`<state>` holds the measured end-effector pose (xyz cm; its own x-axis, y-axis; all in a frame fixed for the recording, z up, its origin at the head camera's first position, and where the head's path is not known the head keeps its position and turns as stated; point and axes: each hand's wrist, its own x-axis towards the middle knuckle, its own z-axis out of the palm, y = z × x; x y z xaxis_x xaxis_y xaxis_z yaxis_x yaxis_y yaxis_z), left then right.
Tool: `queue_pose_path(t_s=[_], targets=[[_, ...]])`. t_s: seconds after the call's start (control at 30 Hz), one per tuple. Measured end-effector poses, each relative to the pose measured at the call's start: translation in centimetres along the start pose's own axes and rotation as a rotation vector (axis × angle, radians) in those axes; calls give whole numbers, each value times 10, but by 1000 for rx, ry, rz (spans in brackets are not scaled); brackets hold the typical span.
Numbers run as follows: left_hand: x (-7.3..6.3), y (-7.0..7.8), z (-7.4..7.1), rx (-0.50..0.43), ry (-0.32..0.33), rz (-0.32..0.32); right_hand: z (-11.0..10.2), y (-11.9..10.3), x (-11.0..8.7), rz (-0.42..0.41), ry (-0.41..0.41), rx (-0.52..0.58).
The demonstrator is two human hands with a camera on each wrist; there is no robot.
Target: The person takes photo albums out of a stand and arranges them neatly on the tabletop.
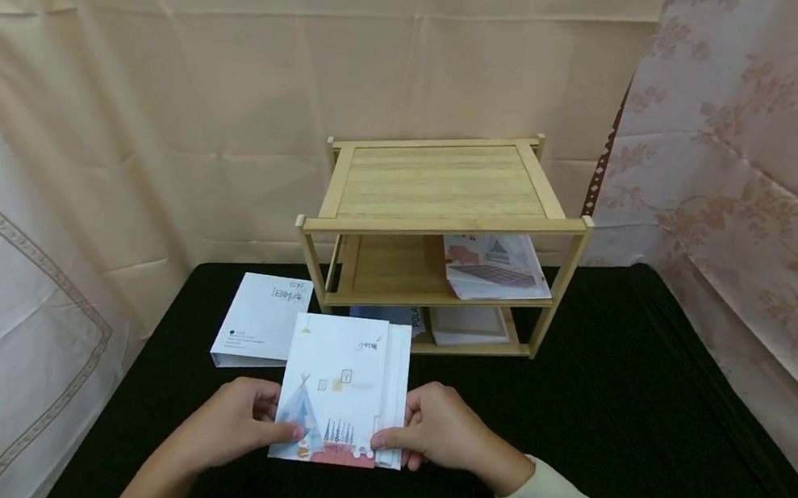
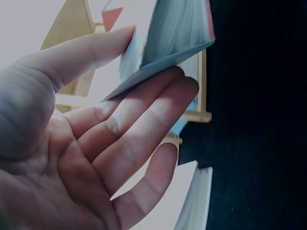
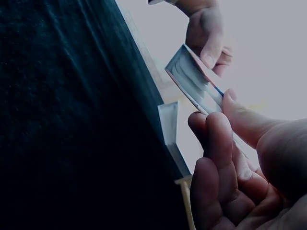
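The person's left hand [image 1: 235,422] and right hand [image 1: 441,432] pinch a white booklet [image 1: 339,364] by its side edges above the black table [image 1: 629,419], printed side up, long axis running away toward the wooden shelf [image 1: 443,176], title end farthest.

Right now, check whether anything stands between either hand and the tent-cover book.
Nothing visible does: the left hand pinches the tent-cover book at its lower left, the right hand at its right side; the white book lies beyond, not between.
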<state>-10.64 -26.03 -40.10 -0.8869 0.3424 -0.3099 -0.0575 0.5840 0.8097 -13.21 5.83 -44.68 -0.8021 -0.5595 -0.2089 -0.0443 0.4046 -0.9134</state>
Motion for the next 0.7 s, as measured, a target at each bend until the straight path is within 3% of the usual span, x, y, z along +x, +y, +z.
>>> queue_pose_path(t_s=[0.33,0.7], targets=[[-4,-26,-20,-1,-63,16,28,0,16,-7,-51,41],[-22,-58,-42,43,-75,-53,59,-11,36,19,-99,107]])
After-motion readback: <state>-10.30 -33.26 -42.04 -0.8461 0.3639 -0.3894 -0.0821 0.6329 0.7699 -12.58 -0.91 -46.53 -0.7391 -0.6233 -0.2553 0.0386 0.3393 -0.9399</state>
